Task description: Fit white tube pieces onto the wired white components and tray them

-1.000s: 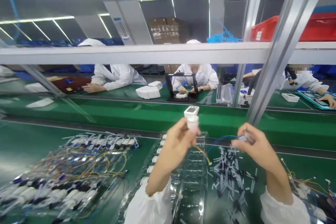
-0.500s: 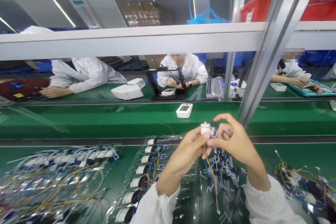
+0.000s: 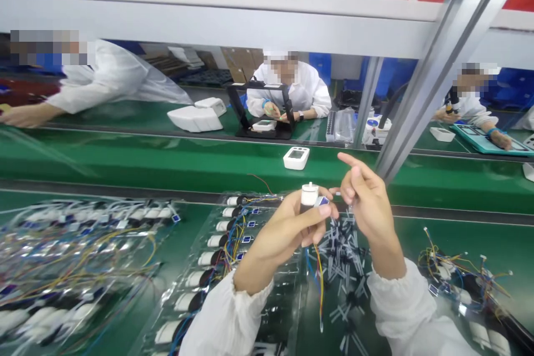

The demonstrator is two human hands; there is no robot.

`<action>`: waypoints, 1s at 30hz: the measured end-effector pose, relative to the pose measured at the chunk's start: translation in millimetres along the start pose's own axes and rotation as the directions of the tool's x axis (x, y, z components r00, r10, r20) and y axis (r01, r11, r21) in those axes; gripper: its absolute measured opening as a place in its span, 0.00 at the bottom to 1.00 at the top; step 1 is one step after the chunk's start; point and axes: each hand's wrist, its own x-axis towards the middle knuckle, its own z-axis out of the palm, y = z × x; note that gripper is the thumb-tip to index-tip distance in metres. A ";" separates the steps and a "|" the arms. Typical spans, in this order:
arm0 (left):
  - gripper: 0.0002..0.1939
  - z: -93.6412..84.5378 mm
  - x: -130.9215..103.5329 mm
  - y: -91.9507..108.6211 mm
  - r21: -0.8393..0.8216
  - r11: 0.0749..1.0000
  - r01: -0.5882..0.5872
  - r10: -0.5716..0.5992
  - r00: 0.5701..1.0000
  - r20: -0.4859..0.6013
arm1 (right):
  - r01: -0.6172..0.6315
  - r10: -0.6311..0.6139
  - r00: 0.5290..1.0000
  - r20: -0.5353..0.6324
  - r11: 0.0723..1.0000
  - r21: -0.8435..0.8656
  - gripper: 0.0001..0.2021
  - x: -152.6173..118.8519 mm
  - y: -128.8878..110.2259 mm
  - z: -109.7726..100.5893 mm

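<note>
My left hand (image 3: 294, 219) is closed around a white and black cylindrical part (image 3: 309, 194) that stands upright, its small nub on top. A small blue-faced piece (image 3: 322, 201) shows beside it at the fingertips, and coloured wires (image 3: 320, 283) hang below. To the right, my right hand (image 3: 365, 192) has its index finger stretched out and the other fingers bent together. A short pale tube (image 3: 336, 192) reaches from its fingers toward the part. Below both hands lies a pile of short grey tubes (image 3: 344, 256).
A clear tray (image 3: 167, 295) of similar parts is left of centre, with more wired parts (image 3: 83, 217) at far left and others (image 3: 463, 283) at right. A white device (image 3: 296, 158) sits on the green ledge. A metal post (image 3: 442, 61) rises at right. People work opposite.
The view has tilted down. My right hand has moved apart from my left hand, which keeps the cylindrical part. Across the bench, the person at left has reached further left.
</note>
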 end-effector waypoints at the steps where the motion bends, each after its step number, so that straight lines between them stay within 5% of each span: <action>1: 0.23 -0.7 -0.5 0.6 -0.009 1.000 -0.006 0.005 1.000 -0.008 | -0.024 0.024 1.000 -0.017 0.999 0.023 0.18 0.1 0.5 0.7; 8: 0.24 -6.9 -4.7 4.6 -0.068 0.996 -0.057 0.046 0.988 -0.149 | -0.111 0.118 0.988 -0.095 0.990 0.082 0.18 0.8 -2.1 -1.5; 13: 0.23 -6.0 -1.0 11.4 -0.034 0.995 -0.097 0.091 0.986 -0.138 | -0.056 0.062 0.995 -0.076 0.995 0.079 0.16 5.5 1.0 -6.4; 20: 0.20 -15.5 20.2 4.7 0.228 0.965 -0.127 0.147 0.987 -0.070 | 0.075 -0.063 0.964 -0.259 0.997 0.037 0.13 12.6 15.9 -10.2; 26: 0.18 -16.3 22.0 -3.9 0.460 0.875 -0.152 0.193 0.980 -0.042 | 0.123 -0.149 0.976 -0.159 0.979 -0.161 0.12 7.6 20.0 -6.8; 30: 0.17 -9.7 18.7 -2.3 0.484 0.850 -0.208 0.260 0.965 -0.042 | 0.064 -0.082 0.993 -0.085 0.979 -0.193 0.15 3.7 18.8 -1.3</action>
